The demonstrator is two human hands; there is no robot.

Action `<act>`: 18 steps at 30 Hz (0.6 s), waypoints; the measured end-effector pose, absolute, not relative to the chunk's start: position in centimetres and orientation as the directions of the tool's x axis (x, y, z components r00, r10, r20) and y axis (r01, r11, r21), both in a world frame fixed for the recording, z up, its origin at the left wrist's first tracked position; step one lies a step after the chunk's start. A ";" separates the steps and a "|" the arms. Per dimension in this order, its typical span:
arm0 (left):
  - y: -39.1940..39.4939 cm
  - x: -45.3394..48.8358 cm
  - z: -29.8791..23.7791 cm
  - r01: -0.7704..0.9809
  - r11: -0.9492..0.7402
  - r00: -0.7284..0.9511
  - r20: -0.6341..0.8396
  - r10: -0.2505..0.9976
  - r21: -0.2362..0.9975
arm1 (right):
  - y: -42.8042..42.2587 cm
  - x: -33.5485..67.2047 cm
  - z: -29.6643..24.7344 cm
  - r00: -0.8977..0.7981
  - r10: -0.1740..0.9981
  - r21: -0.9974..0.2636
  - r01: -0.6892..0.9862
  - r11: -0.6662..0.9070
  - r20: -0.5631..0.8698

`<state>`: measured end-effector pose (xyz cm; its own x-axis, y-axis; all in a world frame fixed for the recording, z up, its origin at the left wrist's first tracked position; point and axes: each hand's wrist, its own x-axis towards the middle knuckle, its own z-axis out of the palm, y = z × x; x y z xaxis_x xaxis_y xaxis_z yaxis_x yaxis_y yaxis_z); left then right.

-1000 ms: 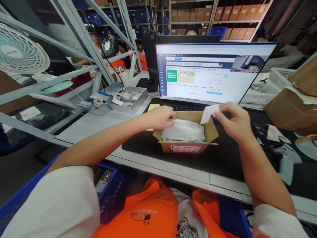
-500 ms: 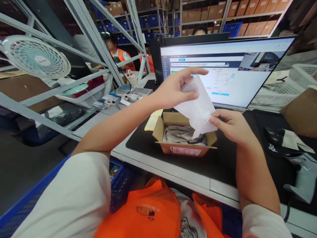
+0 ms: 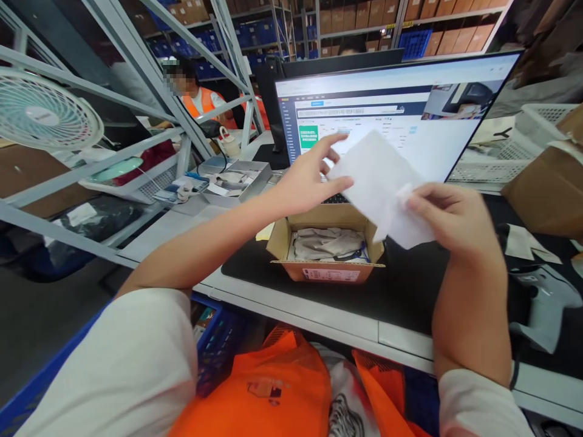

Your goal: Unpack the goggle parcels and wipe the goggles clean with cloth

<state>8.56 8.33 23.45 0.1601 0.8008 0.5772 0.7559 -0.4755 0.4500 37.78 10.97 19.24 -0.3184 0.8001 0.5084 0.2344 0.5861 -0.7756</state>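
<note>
Right now I have both hands pinched on a white paper sheet (image 3: 378,182): left hand (image 3: 305,182) at its upper-left edge, right hand (image 3: 450,221) at its lower-right corner. It hangs above the open cardboard box (image 3: 325,270) on the tabletop (image 3: 291,306), before the monitor (image 3: 437,115).

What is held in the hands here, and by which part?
A white paper sheet, above the open cardboard box: the left hand pinches its upper left edge, the right hand its lower right corner.
</note>
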 end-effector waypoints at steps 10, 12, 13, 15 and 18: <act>6.0 10.0 18.5 0.877 -0.476 0.439 -0.294 0.849 -0.068 | 13.9 42.7 19.0 0.169 0.664 -0.671 0.372 0.642 0.729; 6.6 10.8 17.5 0.883 -0.462 0.421 -0.299 0.856 -0.081 | 13.9 42.6 19.0 0.150 0.664 -0.659 0.401 0.637 0.733; 6.9 11.0 17.0 0.889 -0.452 0.412 -0.300 0.860 -0.077 | 13.9 42.5 19.0 0.139 0.664 -0.652 0.413 0.635 0.735; 7.2 11.2 16.5 0.895 -0.443 0.412 -0.293 0.863 -0.045 | 13.8 42.4 18.9 0.119 0.666 -0.643 0.426 0.636 0.737; 6.9 10.7 17.3 0.896 -0.442 0.441 -0.213 0.872 0.045 | 13.8 42.5 19.0 0.114 0.654 -0.631 0.430 0.646 0.748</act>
<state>10.71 6.86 17.33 0.4407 0.8721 -0.2126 0.8960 -0.4418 0.0450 42.48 13.84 18.97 0.1144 0.6543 0.7476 0.4299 0.6458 -0.6310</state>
